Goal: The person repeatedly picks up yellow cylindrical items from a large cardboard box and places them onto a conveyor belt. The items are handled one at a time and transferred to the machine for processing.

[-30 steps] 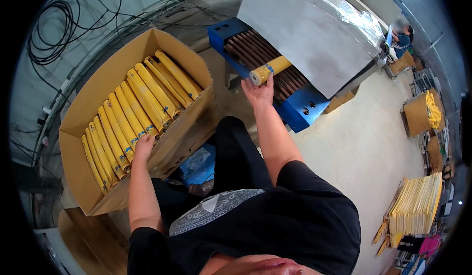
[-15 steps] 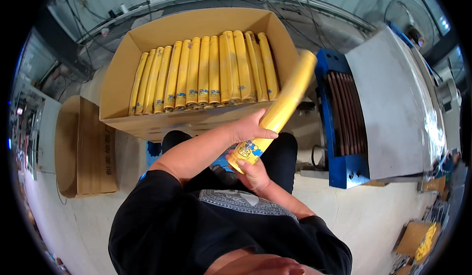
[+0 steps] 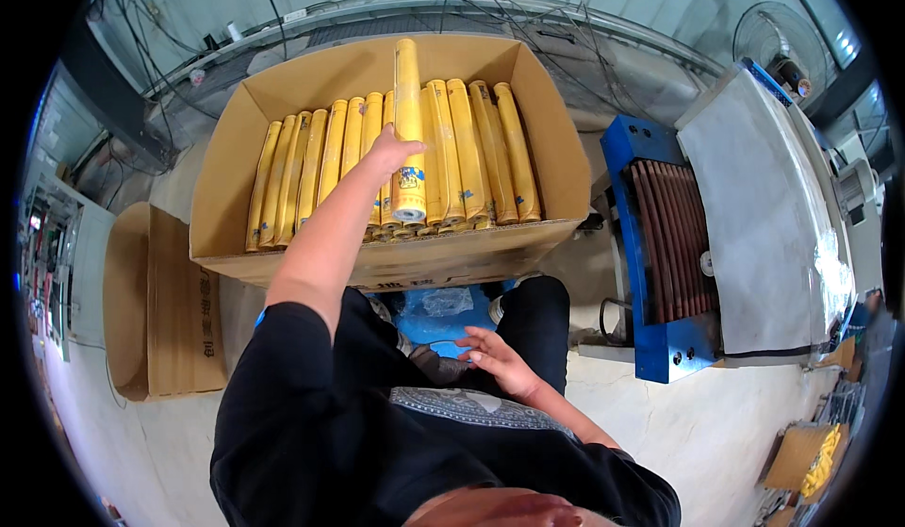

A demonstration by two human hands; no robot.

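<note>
A long yellow wrapped roll [image 3: 406, 103] with a blue print near its lower end is gripped in my left hand [image 3: 388, 156]. The fingers close around its lower half, and it lies above the other yellow rolls [image 3: 331, 155] in the large cardboard box [image 3: 320, 76]. Those rolls are packed side by side in a row across the box. My right hand [image 3: 500, 362] is over my lap with its fingers apart, holding nothing.
An open cardboard box [image 3: 170, 310] stands on the floor at the left. To the right is a machine with a blue frame [image 3: 617, 164], dark rollers [image 3: 660, 235] and a grey cover [image 3: 754, 216]. A fan [image 3: 778, 46] and loose cables [image 3: 514, 18] are behind.
The roll was tilted across both hands in front of the box. My left hand has carried it forward and left, over the row. My right hand has let go and stayed near my lap.
</note>
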